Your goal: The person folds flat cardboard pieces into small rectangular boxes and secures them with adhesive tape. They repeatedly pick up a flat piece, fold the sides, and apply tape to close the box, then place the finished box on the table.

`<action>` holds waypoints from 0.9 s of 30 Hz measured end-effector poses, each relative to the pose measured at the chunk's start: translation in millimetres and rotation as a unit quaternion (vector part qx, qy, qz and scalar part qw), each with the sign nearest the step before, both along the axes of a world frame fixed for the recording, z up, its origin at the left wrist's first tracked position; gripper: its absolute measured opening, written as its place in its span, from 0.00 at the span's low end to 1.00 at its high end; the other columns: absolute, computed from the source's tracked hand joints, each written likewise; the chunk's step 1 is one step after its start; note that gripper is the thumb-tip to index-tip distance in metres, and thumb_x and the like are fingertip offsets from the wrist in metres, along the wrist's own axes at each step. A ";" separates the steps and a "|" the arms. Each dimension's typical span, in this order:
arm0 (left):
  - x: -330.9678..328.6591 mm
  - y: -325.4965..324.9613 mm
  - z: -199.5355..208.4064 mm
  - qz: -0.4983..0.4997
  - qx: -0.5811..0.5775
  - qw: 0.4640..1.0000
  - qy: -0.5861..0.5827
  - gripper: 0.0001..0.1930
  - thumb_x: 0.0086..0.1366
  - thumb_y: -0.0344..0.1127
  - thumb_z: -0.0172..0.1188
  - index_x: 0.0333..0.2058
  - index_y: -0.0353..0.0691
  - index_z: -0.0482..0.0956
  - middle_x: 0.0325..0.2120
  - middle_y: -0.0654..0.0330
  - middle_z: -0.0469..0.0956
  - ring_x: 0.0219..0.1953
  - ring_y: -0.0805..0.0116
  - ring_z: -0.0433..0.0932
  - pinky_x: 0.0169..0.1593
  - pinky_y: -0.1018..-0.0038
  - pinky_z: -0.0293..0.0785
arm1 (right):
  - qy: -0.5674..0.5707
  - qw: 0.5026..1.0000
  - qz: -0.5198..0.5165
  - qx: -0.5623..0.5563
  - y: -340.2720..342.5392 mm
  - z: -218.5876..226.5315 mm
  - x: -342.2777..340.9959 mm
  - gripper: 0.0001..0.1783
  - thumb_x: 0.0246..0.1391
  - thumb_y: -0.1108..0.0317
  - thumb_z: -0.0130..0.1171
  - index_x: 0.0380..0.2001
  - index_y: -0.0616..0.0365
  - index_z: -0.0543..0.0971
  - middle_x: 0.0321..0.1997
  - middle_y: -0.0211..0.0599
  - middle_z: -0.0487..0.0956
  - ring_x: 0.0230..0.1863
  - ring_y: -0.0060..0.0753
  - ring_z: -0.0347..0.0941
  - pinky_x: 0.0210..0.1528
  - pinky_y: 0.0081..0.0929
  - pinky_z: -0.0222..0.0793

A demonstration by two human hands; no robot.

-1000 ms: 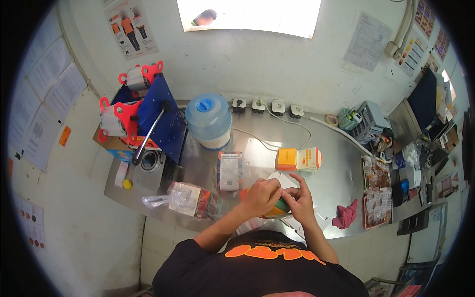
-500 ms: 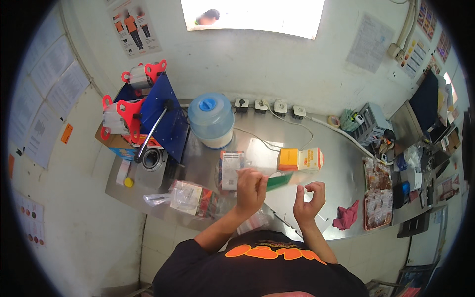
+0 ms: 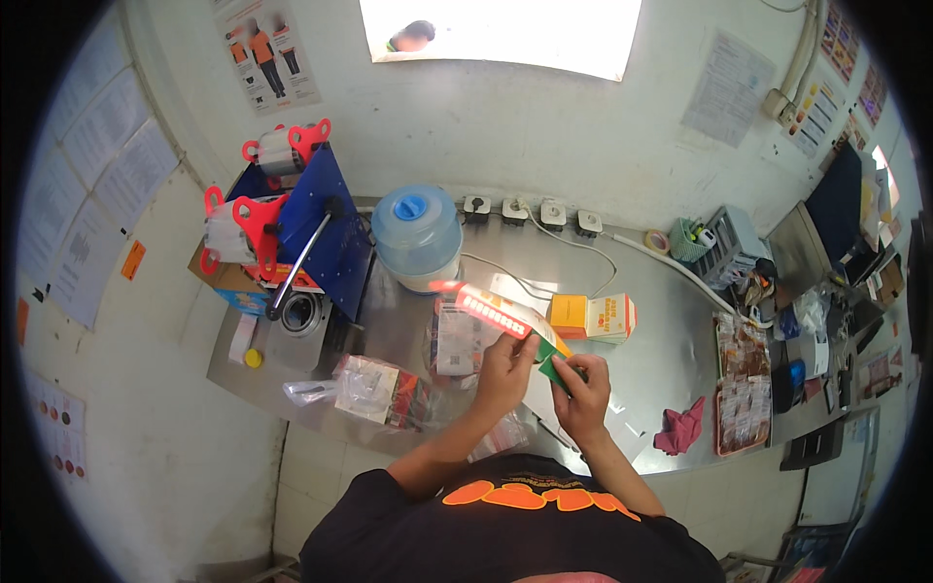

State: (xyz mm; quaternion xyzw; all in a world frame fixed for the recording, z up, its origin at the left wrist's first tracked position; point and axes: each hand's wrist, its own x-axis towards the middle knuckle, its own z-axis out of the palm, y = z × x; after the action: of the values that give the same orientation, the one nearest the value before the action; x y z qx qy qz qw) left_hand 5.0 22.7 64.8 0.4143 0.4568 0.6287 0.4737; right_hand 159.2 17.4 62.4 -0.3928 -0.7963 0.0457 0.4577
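Observation:
A flattened cardboard box (image 3: 498, 313) in red, green, yellow and white is held up between both hands over the steel table. My left hand (image 3: 505, 377) grips its lower side, thumb on the board. My right hand (image 3: 583, 396) pinches its green end at the right. Just beyond lies a yellow and white carton (image 3: 570, 316). Left of my hands are a packet in clear plastic with a white label (image 3: 457, 342) and a red and green bagged pack (image 3: 381, 392). White paper (image 3: 544, 394) lies partly hidden under my hands.
A blue machine (image 3: 321, 228) with red-ended rollers and a lever stands at the left, beside a blue-lidded water container (image 3: 416, 233). Sockets and cables (image 3: 552, 216) line the wall. At the right are a crumpled red cloth (image 3: 680, 426) and a tray of small packets (image 3: 742, 413).
The box has turned from a blurred green piece to lie with its printed red side in view, reaching far left. My right hand has come left and taken hold of its green end.

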 end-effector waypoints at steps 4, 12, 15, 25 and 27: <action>-0.2 -11.4 5.4 0.095 0.111 0.952 0.269 0.09 0.70 0.32 0.60 0.41 0.31 0.81 0.30 0.58 0.83 0.34 0.62 0.83 0.38 0.67 0.76 | 0.307 0.931 -0.035 -0.192 4.6 -10.5 1.2 0.09 0.52 0.78 0.65 0.38 0.60 0.81 0.41 0.40 0.81 0.38 0.34 0.76 0.43 0.29 0.71; -9.5 -65.3 -46.0 -0.069 0.138 0.926 0.343 0.14 0.69 0.34 0.61 0.49 0.32 0.78 0.42 0.53 0.80 0.46 0.59 0.80 0.48 0.65 0.76 | 0.190 0.980 0.014 -0.060 2.0 24.3 -8.0 0.10 0.58 0.76 0.63 0.43 0.65 0.82 0.45 0.49 0.83 0.42 0.38 0.80 0.48 0.28 0.73; -15.0 -66.9 -41.2 -0.082 0.130 0.931 0.331 0.15 0.69 0.35 0.61 0.50 0.32 0.77 0.43 0.53 0.79 0.46 0.59 0.80 0.48 0.65 0.75 | 0.114 0.992 0.033 -0.039 2.1 26.5 -3.5 0.15 0.53 0.75 0.67 0.45 0.64 0.82 0.46 0.49 0.83 0.45 0.45 0.80 0.48 0.35 0.74; -9.5 -52.2 -31.5 -0.077 0.128 0.939 0.310 0.17 0.69 0.36 0.61 0.52 0.32 0.76 0.47 0.52 0.77 0.49 0.59 0.78 0.50 0.65 0.75 | 0.199 0.969 0.054 -0.137 -1.2 28.5 -6.7 0.14 0.52 0.78 0.65 0.44 0.63 0.82 0.42 0.43 0.78 0.44 0.37 0.76 0.46 0.28 0.71; -9.2 -54.9 -32.0 -0.079 0.126 0.940 0.307 0.17 0.69 0.36 0.61 0.52 0.32 0.75 0.47 0.52 0.76 0.50 0.59 0.78 0.51 0.65 0.74 | 0.223 0.953 0.081 -0.190 -0.5 27.0 -1.9 0.13 0.53 0.80 0.63 0.43 0.63 0.82 0.41 0.42 0.78 0.43 0.32 0.75 0.45 0.25 0.71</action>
State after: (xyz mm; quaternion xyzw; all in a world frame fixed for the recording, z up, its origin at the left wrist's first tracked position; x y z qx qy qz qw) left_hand -4.2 -32.3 32.8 0.6783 0.4630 0.4836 0.3028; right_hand 157.3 16.9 89.4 -0.3861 -0.6799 0.3193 0.5355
